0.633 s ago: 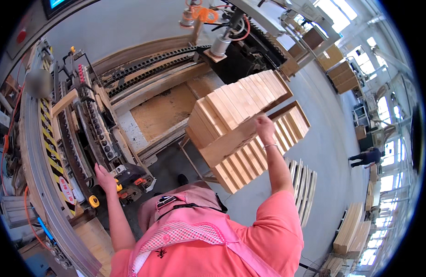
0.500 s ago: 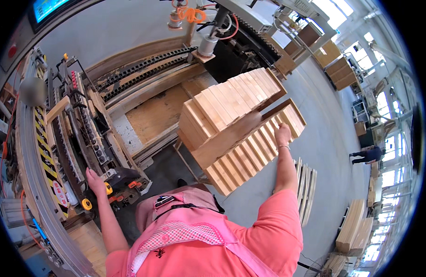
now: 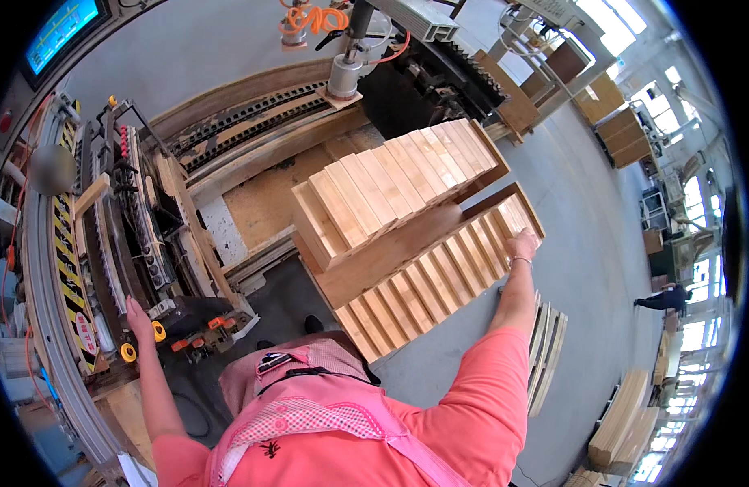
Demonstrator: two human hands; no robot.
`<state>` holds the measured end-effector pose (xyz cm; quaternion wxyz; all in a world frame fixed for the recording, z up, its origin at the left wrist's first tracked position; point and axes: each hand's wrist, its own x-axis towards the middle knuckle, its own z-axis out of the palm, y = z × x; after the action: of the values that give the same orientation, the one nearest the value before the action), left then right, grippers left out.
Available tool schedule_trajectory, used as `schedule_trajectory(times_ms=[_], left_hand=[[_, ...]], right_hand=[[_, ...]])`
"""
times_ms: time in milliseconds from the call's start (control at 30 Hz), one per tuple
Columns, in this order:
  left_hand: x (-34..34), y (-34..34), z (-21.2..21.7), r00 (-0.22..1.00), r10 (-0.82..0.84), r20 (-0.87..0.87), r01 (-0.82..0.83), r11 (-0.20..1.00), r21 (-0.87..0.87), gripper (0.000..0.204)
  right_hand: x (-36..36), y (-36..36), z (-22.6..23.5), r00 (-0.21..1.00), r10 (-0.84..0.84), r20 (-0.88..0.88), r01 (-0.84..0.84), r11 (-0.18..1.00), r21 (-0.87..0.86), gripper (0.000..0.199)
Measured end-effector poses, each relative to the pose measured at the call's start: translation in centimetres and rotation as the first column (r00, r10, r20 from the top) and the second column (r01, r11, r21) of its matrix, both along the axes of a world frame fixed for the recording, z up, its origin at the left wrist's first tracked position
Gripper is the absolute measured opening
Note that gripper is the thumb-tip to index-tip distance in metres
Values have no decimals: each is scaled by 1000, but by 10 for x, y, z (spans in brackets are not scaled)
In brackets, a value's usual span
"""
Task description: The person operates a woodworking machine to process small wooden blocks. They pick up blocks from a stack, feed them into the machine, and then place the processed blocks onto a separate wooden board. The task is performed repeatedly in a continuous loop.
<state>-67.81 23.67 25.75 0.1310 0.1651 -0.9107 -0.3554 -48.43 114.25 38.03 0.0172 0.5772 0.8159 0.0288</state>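
- While one right hand (image 3: 522, 244) touches the nearer row (image 3: 441, 278) at its right end, can't tell its grip.
- Two rows of wooden boards (image 3: 390, 183), beside one machine (image 3: 106, 243).
- One left hand (image 3: 137, 319) near two yellow knobs (image 3: 128, 352), hold unclear.

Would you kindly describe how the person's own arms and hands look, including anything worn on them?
The left hand and right hand are both without gloves. Short, plain coral-pink sleeves cover the upper arms, leaving the forearms bare. A thin, light-coloured bracelet circles the right wrist; none can be made out on the left.
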Motion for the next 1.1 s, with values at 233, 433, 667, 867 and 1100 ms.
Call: schedule_trajectory(times_ms=[233,433,667,867,1100], left_hand=[[-3,4,5,999,5,48,-2,999,-50,47],[-2,6,-2,1000,24,8,-24,1000,5,45],[3,20,2,997,75,7,-75,997,26,43],[7,39,22,995,94,17,-95,993,66,38],[10,46,29,993,121,-4,-120,983,136,36]], right_hand=[[3,11,-8,997,48,63,-52,997,52,41],[14,-8,1,962,270,-40,-250,930,268,38],[-44,-135,56,702,678,-219,-593,726,349,40],[-160,-325,72,317,919,-235,-894,372,250,33],[-308,-556,55,-204,909,-363,-976,-160,146,35]])
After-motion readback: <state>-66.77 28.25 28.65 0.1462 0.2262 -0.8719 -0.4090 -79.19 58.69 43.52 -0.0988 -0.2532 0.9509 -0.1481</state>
